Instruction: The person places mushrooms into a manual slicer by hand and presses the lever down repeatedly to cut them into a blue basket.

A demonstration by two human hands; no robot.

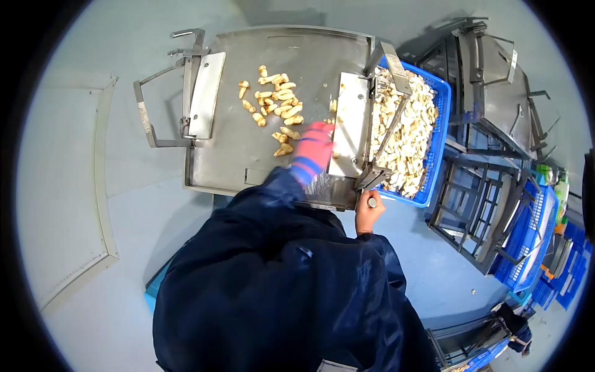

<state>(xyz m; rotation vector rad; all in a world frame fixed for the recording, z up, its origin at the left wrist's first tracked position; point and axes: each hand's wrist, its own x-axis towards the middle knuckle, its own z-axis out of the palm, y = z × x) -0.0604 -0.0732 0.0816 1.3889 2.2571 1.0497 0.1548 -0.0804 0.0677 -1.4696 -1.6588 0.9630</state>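
Note:
My left hand (314, 146), in a pink glove with blue stripes, is smeared by motion beside the white board (348, 127) of a hand slicer; its fingers cannot be made out. Several pale, brown-tipped mushrooms (285, 102) lie whole on the steel tabletop (229, 164), ahead of and to the left of that hand. A few small pieces rest along the board's left edge. My bare right hand (370, 214) is wrapped round the handle (372, 203) at the near end of the slicer's metal arm (392, 127). Slices (406, 130) fill a blue basket (445, 111) just right of the slicer.
Another slicer frame with a white board (206, 96) is fixed at the tabletop's left side. Further right stand steel tables with similar frames (505, 93), a metal rack (468, 208) and stacked blue baskets (527, 239). A white wall panel (71, 192) is at the left.

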